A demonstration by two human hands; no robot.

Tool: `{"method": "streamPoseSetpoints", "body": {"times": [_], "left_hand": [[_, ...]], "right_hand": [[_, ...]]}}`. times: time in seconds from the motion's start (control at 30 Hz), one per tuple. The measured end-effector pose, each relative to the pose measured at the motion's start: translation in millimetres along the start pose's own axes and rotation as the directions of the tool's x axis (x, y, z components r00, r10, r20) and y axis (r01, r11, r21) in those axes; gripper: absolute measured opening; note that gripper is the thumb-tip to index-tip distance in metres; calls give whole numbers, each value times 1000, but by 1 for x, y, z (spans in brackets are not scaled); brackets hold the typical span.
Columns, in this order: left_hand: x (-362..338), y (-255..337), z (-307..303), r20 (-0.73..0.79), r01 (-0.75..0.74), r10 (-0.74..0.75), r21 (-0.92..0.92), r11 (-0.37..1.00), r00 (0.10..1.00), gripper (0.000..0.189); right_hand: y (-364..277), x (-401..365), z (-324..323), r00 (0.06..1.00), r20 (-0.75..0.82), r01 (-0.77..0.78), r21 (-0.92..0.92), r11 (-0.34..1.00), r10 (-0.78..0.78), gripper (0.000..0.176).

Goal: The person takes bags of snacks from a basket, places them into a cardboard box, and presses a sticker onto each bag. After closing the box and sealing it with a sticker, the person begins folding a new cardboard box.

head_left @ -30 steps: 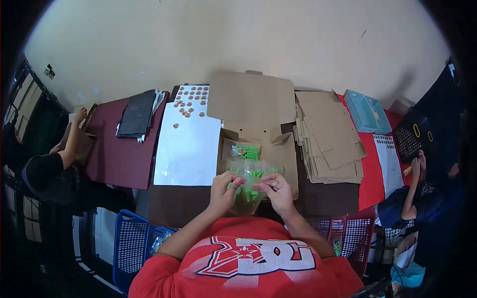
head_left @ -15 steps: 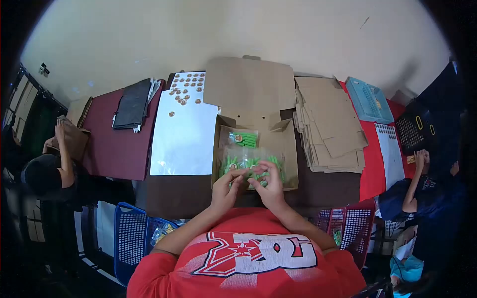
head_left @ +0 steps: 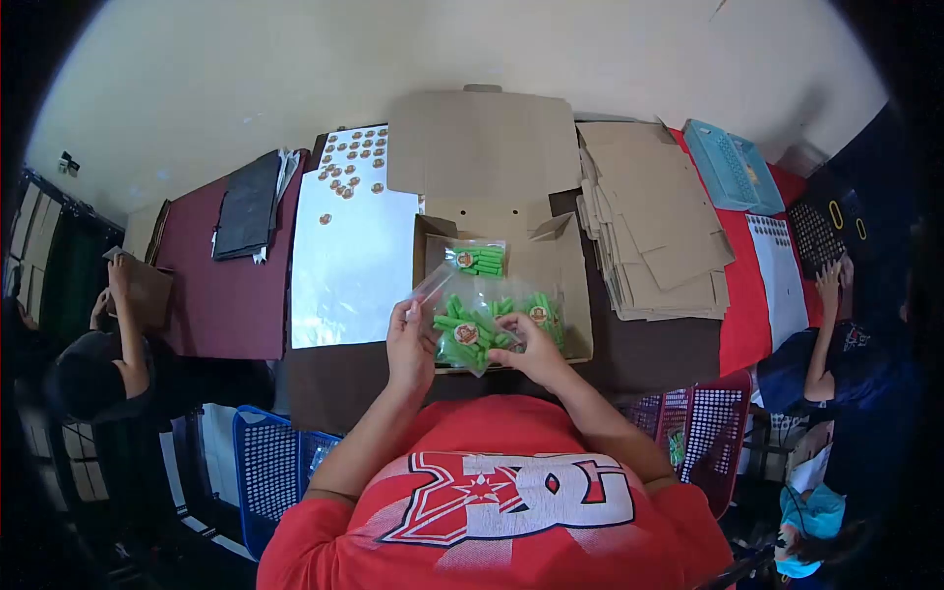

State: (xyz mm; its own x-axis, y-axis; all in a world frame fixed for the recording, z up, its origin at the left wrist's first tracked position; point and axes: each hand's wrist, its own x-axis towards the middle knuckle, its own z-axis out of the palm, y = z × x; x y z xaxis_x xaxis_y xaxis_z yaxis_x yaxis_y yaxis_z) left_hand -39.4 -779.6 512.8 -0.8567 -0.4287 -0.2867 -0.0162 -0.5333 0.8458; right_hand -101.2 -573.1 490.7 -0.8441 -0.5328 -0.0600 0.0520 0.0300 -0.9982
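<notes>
A clear plastic bag of green sticks (head_left: 457, 320) with a round sticker is held tilted over the front of an open cardboard box (head_left: 578, 295). My left hand (head_left: 410, 344) is closed on the bag's upper left edge. At its lower right side, my right hand (head_left: 531, 352) has its fingers curled against the plastic; its fingertips are partly hidden. Inside the box, another bag of green sticks (head_left: 479, 259) lies at the back, and one more bag (head_left: 541, 313) lies at the right, partly behind my right hand.
Left of the box lies a white sheet with round stickers (head_left: 354, 236); a stack of flat cardboard (head_left: 654, 226) lies to the right. A blue basket (head_left: 733, 167) and black folder (head_left: 246, 206) stand farther out. Other people work at both sides. Plastic crates (head_left: 265, 472) flank me.
My hands were close together over the bags; now they are apart, with one bag raised and stretched between them. My left hand has moved left. The co-worker's hands at right have shifted.
</notes>
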Motion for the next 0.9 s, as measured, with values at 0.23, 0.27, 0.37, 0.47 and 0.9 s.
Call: {"method": "streamPoseSetpoints", "body": {"times": [0.23, 0.27, 0.37, 0.47, 0.9], "left_hand": [[27, -16, -8, 8, -217, 220, 194, 957, 976, 37], [29, -20, -17, 16, -214, 215, 199, 956, 976, 37], [35, -7, -26, 297, -456, 494, 857, 239, 817, 54], [43, -21, -36, 310, -378, 349, 915, 144, 884, 55], [40, -45, -32, 291, -336, 180, 884, 326, 940, 54]], "right_hand": [[6, 46, -16, 928, -229, -209, 333, 920, 293, 38], [12, 61, -22, 926, -236, -206, 339, 918, 295, 38], [49, 110, -41, 945, -299, -115, 90, 989, 137, 44], [67, 151, -36, 948, -301, -214, -370, 904, 101, 53], [77, 163, -2, 871, -471, -302, -736, 606, -138, 62]]}}
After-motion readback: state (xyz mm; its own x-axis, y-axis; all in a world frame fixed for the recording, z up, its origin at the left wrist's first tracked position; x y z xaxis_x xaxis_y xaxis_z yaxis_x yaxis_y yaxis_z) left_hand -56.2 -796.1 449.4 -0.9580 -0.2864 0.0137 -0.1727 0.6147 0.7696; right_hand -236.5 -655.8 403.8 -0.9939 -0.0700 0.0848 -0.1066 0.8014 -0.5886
